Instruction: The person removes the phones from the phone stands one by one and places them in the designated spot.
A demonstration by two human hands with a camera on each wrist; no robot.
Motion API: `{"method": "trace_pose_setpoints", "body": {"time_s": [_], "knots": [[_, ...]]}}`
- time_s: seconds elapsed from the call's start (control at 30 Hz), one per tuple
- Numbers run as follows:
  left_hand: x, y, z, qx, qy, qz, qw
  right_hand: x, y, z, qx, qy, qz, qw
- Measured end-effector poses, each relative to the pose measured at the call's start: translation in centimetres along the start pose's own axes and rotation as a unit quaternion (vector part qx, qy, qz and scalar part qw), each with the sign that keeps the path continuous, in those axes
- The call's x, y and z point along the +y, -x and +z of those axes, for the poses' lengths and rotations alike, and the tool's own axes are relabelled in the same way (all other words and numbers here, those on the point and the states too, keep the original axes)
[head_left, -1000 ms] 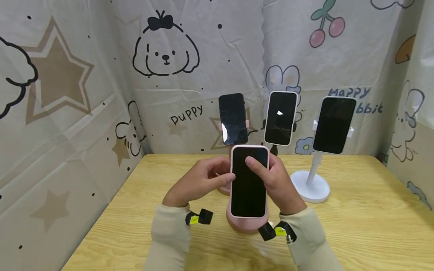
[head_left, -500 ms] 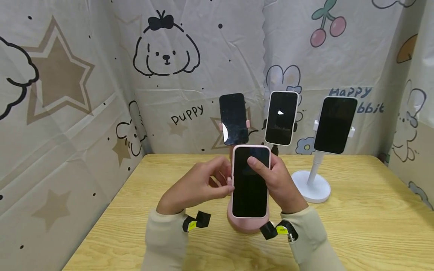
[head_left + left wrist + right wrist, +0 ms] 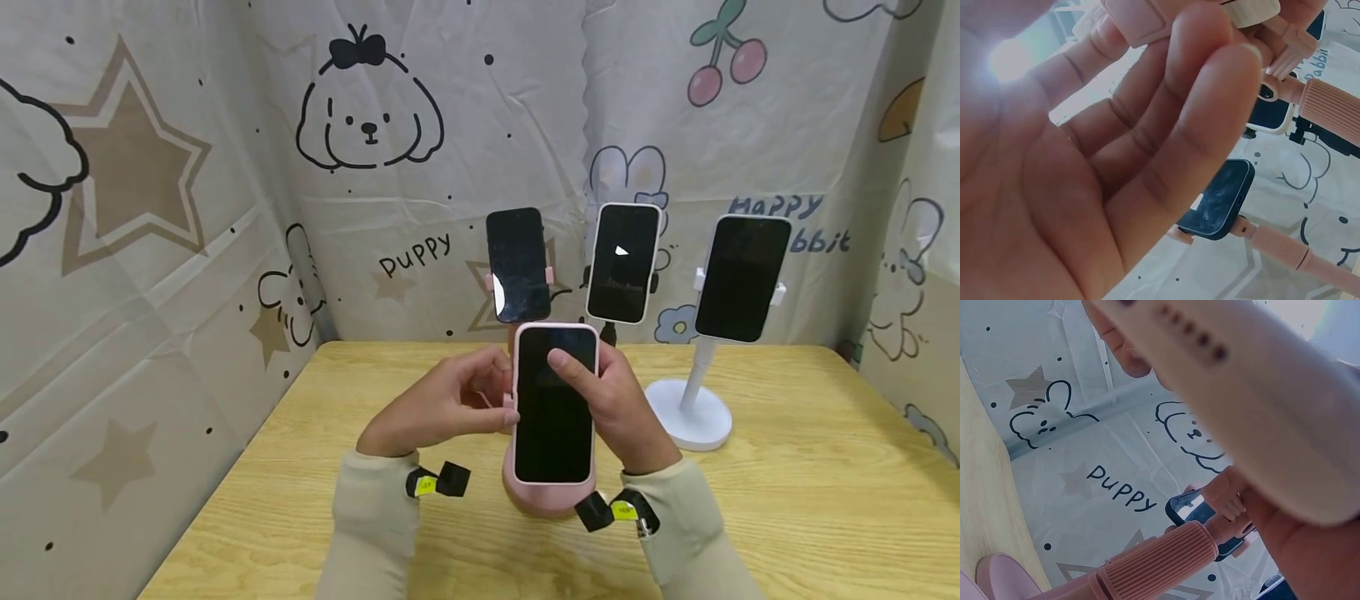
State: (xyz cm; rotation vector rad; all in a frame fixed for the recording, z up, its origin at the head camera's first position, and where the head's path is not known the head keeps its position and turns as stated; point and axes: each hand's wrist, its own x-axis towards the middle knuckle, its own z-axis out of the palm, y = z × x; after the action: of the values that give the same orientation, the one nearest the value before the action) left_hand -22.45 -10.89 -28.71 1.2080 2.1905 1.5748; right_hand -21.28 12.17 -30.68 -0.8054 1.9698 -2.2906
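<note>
A pink-cased phone [image 3: 555, 417] with a dark screen stands upright in the middle, in front of a pink phone stand [image 3: 1160, 556]. My right hand [image 3: 626, 408] grips it from the right, thumb on the screen and fingers behind. At its left edge shows the stand's pink clamp [image 3: 508, 402]. My left hand [image 3: 442, 396] pinches this clamp, thumb tip at the phone's edge and fingers curled behind. The left wrist view shows those fingertips against the pink clamp [image 3: 1138, 22]. The right wrist view has the phone's pale case [image 3: 1260, 412] close up.
Behind stand a dark phone [image 3: 517, 267] in pink clips, a white-edged phone [image 3: 624, 275] in a black holder, and another phone [image 3: 742, 279] on a white stand [image 3: 693, 417]. The wooden table [image 3: 262, 517] meets patterned cloth walls [image 3: 360, 208] at the back and sides.
My left thumb has slid down the phone's left edge, and the pink clamp there has come into sight. The right hand and the phone have hardly moved.
</note>
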Motion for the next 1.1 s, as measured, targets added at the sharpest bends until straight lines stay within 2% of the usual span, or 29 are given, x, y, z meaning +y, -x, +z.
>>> {"method": "trace_pose_setpoints", "body": {"time_s": [0.23,0.33,0.7,1.1], "knots": [[-0.18,0.07,-0.10,-0.001,0.009,0.007,0.9999,0.05,0.04,-0.11,0.003,0.009,-0.007,0.9999],[-0.13,0.11,-0.09,-0.002,0.003,0.020,0.9998,0.13,0.01,-0.13,0.005,0.005,-0.010,0.9999],[-0.25,0.07,0.00,-0.011,-0.020,0.040,0.9989,0.52,-0.06,-0.34,-0.019,-0.042,-0.024,0.9986],[-0.26,-0.20,0.21,-0.017,-0.012,0.053,0.9983,0.73,0.09,-0.61,-0.041,-0.079,-0.046,0.9949]]}}
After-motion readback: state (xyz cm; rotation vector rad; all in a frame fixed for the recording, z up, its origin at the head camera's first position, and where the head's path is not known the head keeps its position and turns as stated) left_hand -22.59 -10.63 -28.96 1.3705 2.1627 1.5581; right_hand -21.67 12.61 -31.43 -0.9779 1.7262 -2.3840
